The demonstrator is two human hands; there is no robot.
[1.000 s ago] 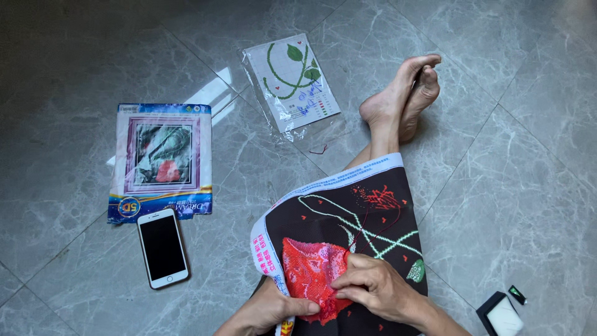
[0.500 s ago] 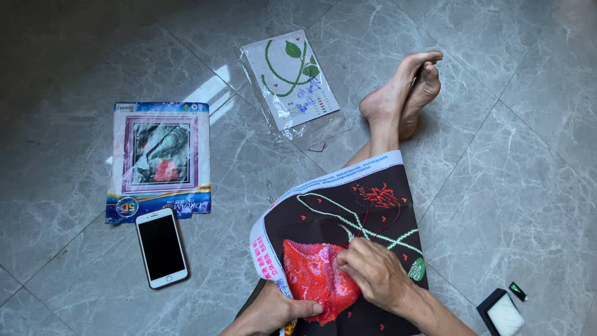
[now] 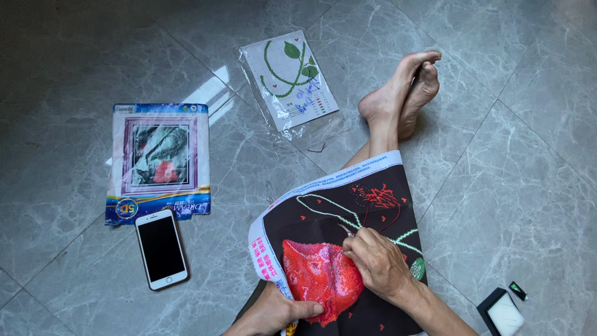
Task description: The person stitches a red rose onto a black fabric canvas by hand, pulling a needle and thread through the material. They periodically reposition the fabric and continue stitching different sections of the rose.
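The right hand [image 3: 380, 264], fingers pinched as if on a needle, has been moved up the black cross-stitch cloth [image 3: 348, 218] from the red stitched patch [image 3: 320, 280]; the cloth's lower edge is gripped by the left hand [image 3: 273, 313].

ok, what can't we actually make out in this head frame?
- Left hand: wrist cut off by the bottom edge; fingers tucked under the black cross-stitch cloth.
- Right hand: whatever its fingers pinch is too small; a needle can't be confirmed.
- Small white box: partly cut off at the bottom edge.
- Legs: hidden under the cloth.
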